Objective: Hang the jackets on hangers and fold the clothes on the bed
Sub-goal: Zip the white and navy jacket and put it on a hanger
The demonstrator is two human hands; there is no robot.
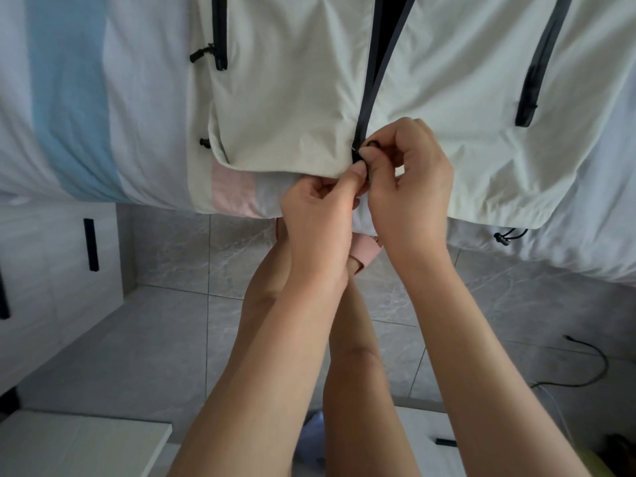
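A cream jacket (292, 108) with black zips lies spread on the bed (69, 108), its hem at the bed's near edge. Its front zip (373, 80) is open above the hem. My left hand (320, 215) pinches the bottom end of the zip at the hem with thumb and forefinger. My right hand (409, 187) pinches the black zip slider (370, 149) just above it. The two hands touch. No hanger is in view.
The bed has a white cover with a light blue stripe and a pink patch (234, 194) by the hem. A white cabinet with black handles (91, 244) stands left. Grey tiled floor (179, 332) lies below, with a black cable (592, 363) at right. My pink slipper (364, 253) shows under the hands.
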